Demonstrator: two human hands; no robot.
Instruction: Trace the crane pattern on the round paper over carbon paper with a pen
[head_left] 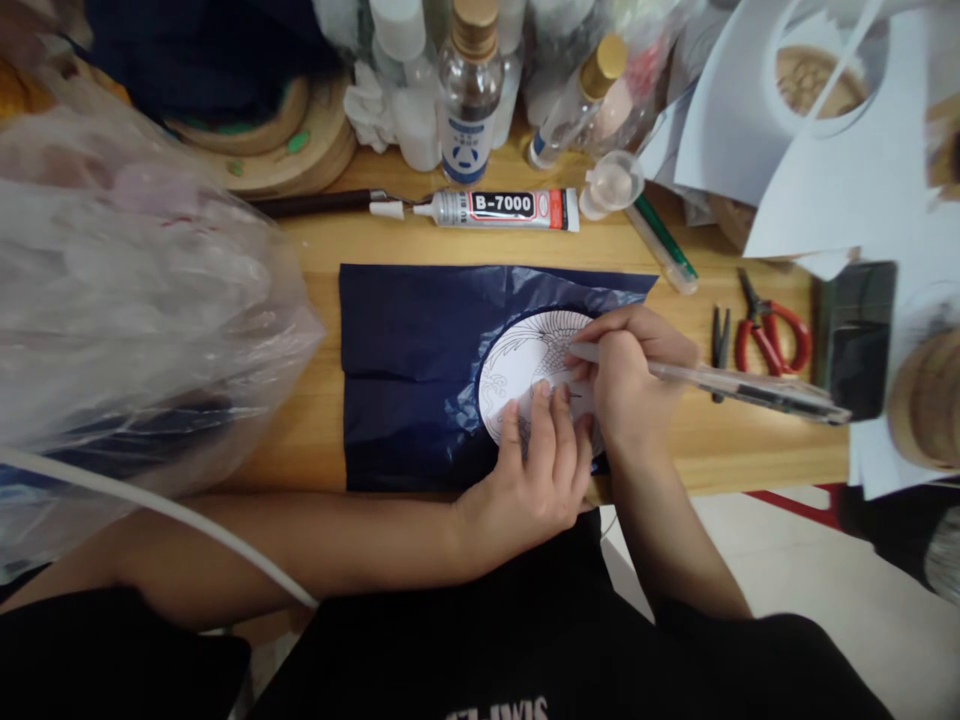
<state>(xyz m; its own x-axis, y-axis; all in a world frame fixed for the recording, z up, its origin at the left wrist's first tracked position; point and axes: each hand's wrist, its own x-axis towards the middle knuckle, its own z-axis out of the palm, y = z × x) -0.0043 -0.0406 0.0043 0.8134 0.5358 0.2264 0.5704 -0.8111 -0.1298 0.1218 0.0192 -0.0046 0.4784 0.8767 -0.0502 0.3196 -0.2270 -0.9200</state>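
Note:
A round white paper (517,365) printed with fine line drawing, partly feather-like, lies on a dark blue sheet (409,340) with shiny patches around the paper. My left hand (544,460) rests on the lower part of the paper, fingers stretched out and holding nothing. Closed around a clear-barrelled pen (750,390), my right hand (634,370) sits at the paper's right side. The pen's front end is on the upper right of the drawing; its exact tip is hard to make out. Both hands cover part of the paper.
A B-7000 glue tube (502,209), several bottles (471,110) and a small clear cup (611,183) stand behind the sheet. Red-handled pliers (771,335), small dark scissors or tweezers (720,350) and a phone (859,335) lie right. A plastic bag (142,300) bulges at left.

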